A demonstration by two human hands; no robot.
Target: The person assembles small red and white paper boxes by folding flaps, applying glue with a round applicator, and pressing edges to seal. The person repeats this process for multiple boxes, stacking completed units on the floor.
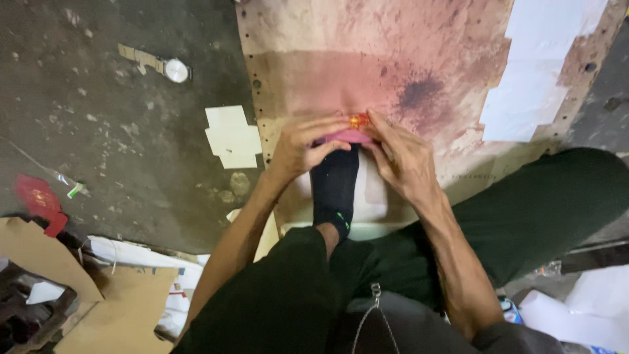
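My left hand (303,145) and my right hand (401,157) meet just past the toe of my foot in a black sock (334,187). Together they pinch a small pink piece (349,136) with a shiny orange-red bit (358,120) on top. The fingers of both hands curl around it, hiding most of it. The hands rest over a stained, reddish cardboard sheet (367,65) lying on the floor. My legs in dark trousers frame the foot on both sides.
White paper pieces (232,136) lie left of the sheet, and more white paper (531,78) covers its right side. A small round white object (175,70) sits on the dark concrete floor. Brown cardboard scraps (124,308) and a red scrap (40,200) lie at lower left.
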